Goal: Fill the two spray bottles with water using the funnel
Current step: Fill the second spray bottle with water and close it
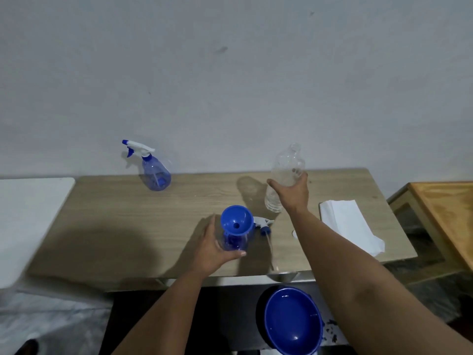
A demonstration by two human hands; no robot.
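Observation:
A blue funnel (236,220) sits in the neck of an open blue spray bottle (234,242) near the table's front edge. My left hand (213,248) grips that bottle around its body. Its white and blue spray head (263,224) lies on the table just right of it, tube trailing toward me. My right hand (293,192) holds a clear plastic water bottle (285,172) upright and uncapped, to the right of and behind the funnel. A second blue spray bottle (153,170), with its spray head on, stands at the back left by the wall.
White paper towels (345,221) lie on the right of the wooden table (128,213). A blue bowl (293,321) sits below the table's front edge. A white surface (28,216) adjoins on the left and a wooden stand (445,213) on the right.

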